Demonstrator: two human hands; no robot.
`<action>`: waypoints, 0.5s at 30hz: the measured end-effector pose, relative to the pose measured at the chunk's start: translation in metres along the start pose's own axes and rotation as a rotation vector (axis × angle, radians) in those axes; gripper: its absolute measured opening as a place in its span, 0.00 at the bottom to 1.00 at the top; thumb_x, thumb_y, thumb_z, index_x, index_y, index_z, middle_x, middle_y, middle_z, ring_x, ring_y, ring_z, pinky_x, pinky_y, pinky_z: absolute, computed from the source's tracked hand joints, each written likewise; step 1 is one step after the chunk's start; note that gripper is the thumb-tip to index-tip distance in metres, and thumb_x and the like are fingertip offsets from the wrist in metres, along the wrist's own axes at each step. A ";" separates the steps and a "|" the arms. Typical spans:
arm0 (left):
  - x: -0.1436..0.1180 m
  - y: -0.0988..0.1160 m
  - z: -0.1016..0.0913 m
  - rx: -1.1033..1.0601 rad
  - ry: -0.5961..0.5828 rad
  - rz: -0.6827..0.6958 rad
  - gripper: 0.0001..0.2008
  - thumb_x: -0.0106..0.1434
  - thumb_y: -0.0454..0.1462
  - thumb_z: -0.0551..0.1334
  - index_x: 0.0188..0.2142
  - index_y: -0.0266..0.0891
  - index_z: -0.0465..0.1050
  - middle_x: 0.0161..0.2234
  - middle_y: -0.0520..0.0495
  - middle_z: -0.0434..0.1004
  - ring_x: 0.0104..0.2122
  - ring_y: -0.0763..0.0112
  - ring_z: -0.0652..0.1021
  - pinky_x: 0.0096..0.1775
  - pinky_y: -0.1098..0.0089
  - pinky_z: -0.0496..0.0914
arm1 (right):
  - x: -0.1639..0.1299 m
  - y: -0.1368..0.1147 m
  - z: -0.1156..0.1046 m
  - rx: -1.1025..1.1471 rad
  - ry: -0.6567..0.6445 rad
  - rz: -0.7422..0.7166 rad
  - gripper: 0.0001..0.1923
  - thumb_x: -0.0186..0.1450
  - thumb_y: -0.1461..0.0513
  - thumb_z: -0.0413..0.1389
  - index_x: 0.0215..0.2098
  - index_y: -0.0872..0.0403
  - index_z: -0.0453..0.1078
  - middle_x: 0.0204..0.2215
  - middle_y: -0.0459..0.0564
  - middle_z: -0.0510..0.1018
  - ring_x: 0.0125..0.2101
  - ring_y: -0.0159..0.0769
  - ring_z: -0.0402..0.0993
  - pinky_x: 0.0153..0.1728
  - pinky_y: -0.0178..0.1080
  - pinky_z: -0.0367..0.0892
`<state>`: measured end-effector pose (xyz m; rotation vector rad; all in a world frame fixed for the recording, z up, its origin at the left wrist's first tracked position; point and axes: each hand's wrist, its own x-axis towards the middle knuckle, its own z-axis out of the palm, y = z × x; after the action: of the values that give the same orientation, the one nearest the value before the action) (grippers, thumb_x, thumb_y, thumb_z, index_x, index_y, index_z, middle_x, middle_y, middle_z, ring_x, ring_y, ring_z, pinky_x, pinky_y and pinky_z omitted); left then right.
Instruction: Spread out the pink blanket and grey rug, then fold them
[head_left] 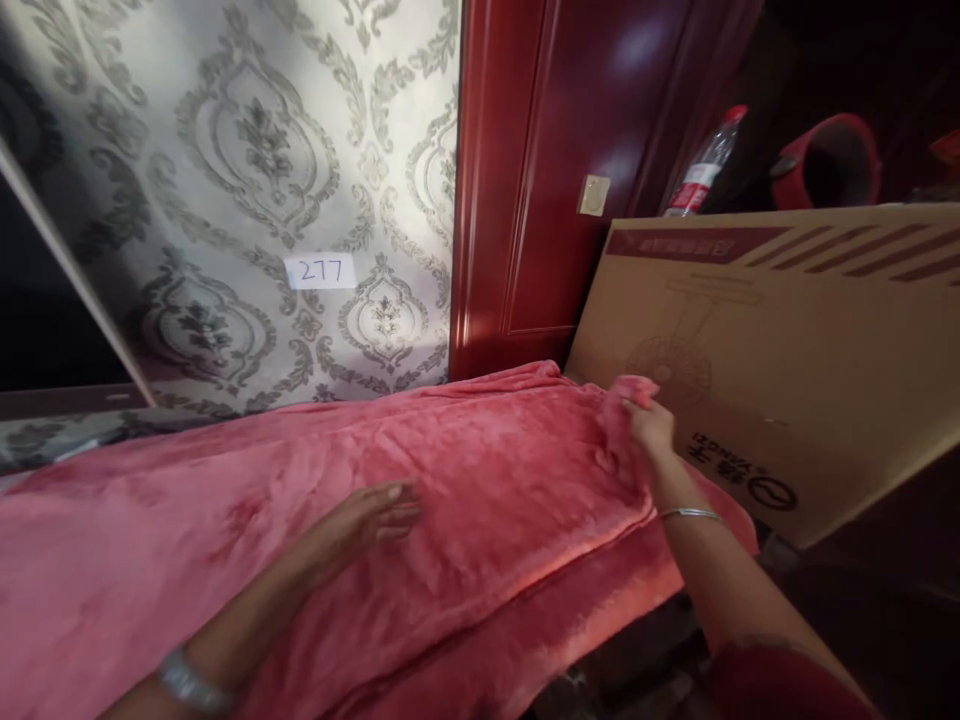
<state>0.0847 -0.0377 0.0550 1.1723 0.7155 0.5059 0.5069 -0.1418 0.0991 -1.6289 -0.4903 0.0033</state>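
A plush pink blanket [480, 480] lies spread and folded in layers over a long surface, with soft creases across it. My right hand [651, 425] is closed round a bunched edge of the blanket at its right end, pulling that part up into a small lump. Over the middle of the blanket is my left hand [382, 510], its fingers loosely stretched to the right with nothing in them. Whether that hand touches the fabric, I cannot tell.
Close to the blanket's right end stands a large cardboard box [810, 350]. A plastic bottle [705, 170] and a red ring-shaped item [825, 160] are behind it. A red door frame [517, 180], patterned wall [262, 150] and dark screen [52, 290] border the back.
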 end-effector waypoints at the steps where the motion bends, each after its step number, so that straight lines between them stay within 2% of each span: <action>1: 0.016 0.005 -0.002 -0.119 -0.006 -0.042 0.17 0.62 0.43 0.65 0.47 0.34 0.75 0.50 0.35 0.78 0.48 0.54 0.80 0.55 0.55 0.70 | -0.010 -0.009 0.017 0.002 -0.065 -0.028 0.05 0.64 0.65 0.59 0.31 0.60 0.71 0.27 0.46 0.74 0.30 0.34 0.69 0.34 0.36 0.66; 3: 0.045 0.012 -0.007 -0.281 0.020 -0.082 0.12 0.64 0.40 0.62 0.43 0.33 0.73 0.44 0.34 0.80 0.43 0.56 0.81 0.53 0.56 0.71 | -0.040 -0.023 0.046 0.017 -0.240 -0.106 0.07 0.60 0.68 0.58 0.23 0.58 0.68 0.21 0.43 0.70 0.27 0.32 0.66 0.30 0.34 0.61; 5: 0.065 0.015 -0.009 -0.359 0.066 -0.087 0.11 0.67 0.39 0.57 0.43 0.33 0.70 0.40 0.34 0.80 0.40 0.56 0.82 0.50 0.57 0.72 | -0.081 -0.028 0.063 0.029 -0.428 -0.198 0.09 0.57 0.68 0.57 0.19 0.56 0.65 0.19 0.41 0.68 0.25 0.31 0.64 0.29 0.33 0.58; 6: 0.073 0.015 -0.009 -0.383 0.086 -0.087 0.12 0.68 0.40 0.55 0.43 0.33 0.68 0.39 0.33 0.80 0.39 0.55 0.82 0.48 0.57 0.73 | -0.103 -0.027 0.066 0.031 -0.548 -0.265 0.09 0.56 0.68 0.55 0.19 0.55 0.64 0.19 0.41 0.67 0.25 0.31 0.64 0.27 0.33 0.56; 8: 0.082 0.014 -0.008 -0.415 0.110 -0.088 0.16 0.70 0.43 0.51 0.45 0.32 0.67 0.37 0.34 0.79 0.37 0.55 0.82 0.43 0.58 0.75 | -0.144 -0.017 0.065 0.003 -0.837 -0.502 0.07 0.55 0.68 0.50 0.21 0.54 0.61 0.20 0.41 0.68 0.25 0.32 0.64 0.28 0.33 0.55; 9: 0.085 0.013 -0.008 -0.431 0.110 -0.083 0.19 0.71 0.45 0.48 0.46 0.31 0.67 0.37 0.34 0.79 0.35 0.57 0.82 0.41 0.59 0.76 | -0.161 -0.010 0.061 -0.019 -0.930 -0.596 0.06 0.54 0.69 0.48 0.22 0.53 0.61 0.22 0.42 0.69 0.26 0.33 0.65 0.29 0.34 0.56; 12: 0.090 0.010 -0.010 -0.470 0.107 -0.060 0.26 0.72 0.50 0.45 0.45 0.29 0.69 0.35 0.36 0.79 0.31 0.61 0.81 0.35 0.63 0.76 | -0.193 0.011 0.048 -0.106 -1.055 -0.745 0.09 0.52 0.70 0.48 0.27 0.51 0.64 0.28 0.44 0.74 0.31 0.37 0.69 0.33 0.37 0.60; 15: 0.095 0.009 -0.013 -0.446 0.171 -0.049 0.21 0.71 0.49 0.52 0.42 0.31 0.71 0.32 0.39 0.79 0.27 0.63 0.79 0.32 0.64 0.76 | -0.200 0.021 0.039 -0.135 -1.063 -0.762 0.11 0.52 0.71 0.48 0.29 0.50 0.64 0.29 0.45 0.74 0.33 0.39 0.71 0.35 0.38 0.62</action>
<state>0.1400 0.0393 0.0386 0.6989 0.7290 0.6891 0.3213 -0.1685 0.0171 -1.3692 -1.9292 0.2813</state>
